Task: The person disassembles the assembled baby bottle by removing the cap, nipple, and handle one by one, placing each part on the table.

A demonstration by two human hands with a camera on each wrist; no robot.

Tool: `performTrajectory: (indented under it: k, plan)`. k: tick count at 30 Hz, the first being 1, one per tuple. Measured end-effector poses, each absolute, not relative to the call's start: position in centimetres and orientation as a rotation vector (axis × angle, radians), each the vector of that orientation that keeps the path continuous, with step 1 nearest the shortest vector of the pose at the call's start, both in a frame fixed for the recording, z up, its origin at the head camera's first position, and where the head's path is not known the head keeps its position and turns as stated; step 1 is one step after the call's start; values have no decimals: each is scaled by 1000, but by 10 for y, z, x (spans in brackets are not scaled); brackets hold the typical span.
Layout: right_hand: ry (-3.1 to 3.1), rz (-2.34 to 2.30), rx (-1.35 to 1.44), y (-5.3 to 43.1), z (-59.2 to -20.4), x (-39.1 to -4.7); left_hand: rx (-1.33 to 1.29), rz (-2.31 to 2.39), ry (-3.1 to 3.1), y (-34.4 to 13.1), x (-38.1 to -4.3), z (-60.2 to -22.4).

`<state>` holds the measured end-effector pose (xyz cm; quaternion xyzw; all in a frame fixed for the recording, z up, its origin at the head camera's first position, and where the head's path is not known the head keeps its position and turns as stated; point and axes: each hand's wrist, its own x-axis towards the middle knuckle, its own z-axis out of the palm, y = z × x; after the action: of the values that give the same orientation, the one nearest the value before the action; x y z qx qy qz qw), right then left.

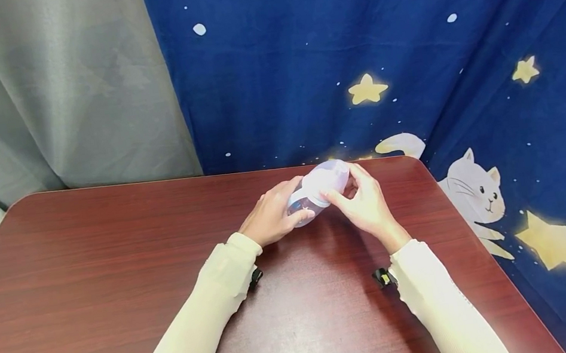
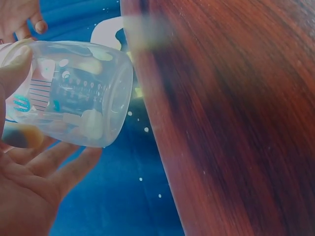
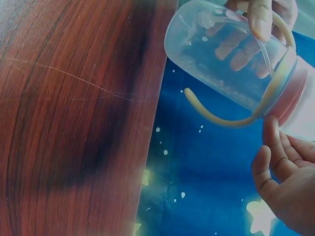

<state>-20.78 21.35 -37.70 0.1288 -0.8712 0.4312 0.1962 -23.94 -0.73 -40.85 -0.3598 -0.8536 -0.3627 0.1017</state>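
A clear baby bottle [image 1: 310, 200] lies tilted in the air above the far part of the table, its domed pale cap toward the right. My left hand [image 1: 273, 213] holds the bottle's body, thumb across the near side. At the cap end, my right hand [image 1: 368, 203] grips between thumb and fingers. Two curved yellowish handles [image 3: 216, 119] come off a ring below the pink collar [image 3: 294, 96] in the right wrist view. Inside the see-through body, a straw weight [image 2: 91, 124] shows in the left wrist view, with printed marks on the wall.
Under both forearms stretches a reddish-brown wooden table [image 1: 112, 273]. Behind its far edge hang a grey curtain [image 1: 71, 97] and a blue curtain [image 1: 268, 70] with stars and a cat. Small dark devices sit at both wrists.
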Motion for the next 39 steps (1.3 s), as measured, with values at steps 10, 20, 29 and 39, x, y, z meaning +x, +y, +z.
performTrajectory:
  k: [10,20,29,39]
  plan:
    - [-2264,1286,283,208,-361,-198,-989,-1118,-2542,-12,-240,-409]
    - [-2237,1229,188,225,-373,-205,-866,-1166,-2566,-14,-244,-412]
    - [-2459,1101,126,236,-388,-208,-781,-1176,-2565,-16,-247,-411]
    - [-2864,838,169,238,-402,-212,-785,-1184,-2560,-16,-249,-413]
